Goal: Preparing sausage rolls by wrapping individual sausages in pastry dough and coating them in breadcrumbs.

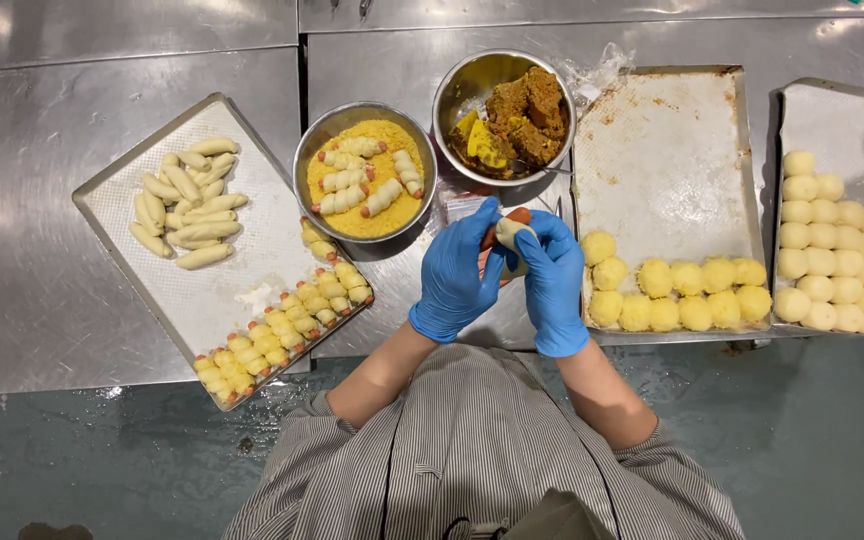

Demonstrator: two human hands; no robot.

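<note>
On steel counter (pixel 42 300) | hands: 2, gloved | bowls: 2 | trays: 3

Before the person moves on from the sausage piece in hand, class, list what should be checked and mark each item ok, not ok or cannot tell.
1. Both hands gloved: left hand and right hand wear blue gloves: ok.
2. Dough-wrapped sausage held between both hands, red tip showing: ok.
3. Dough fully closed round the sausage: cannot tell, the fingers hide it.
4. Room in the crumb bowl: bare crumbs at the front: ok.
5. Room on the left tray for crumbed rolls: bare middle: ok.
6. Filling bowl within reach, just beyond the hands: ok.
</note>
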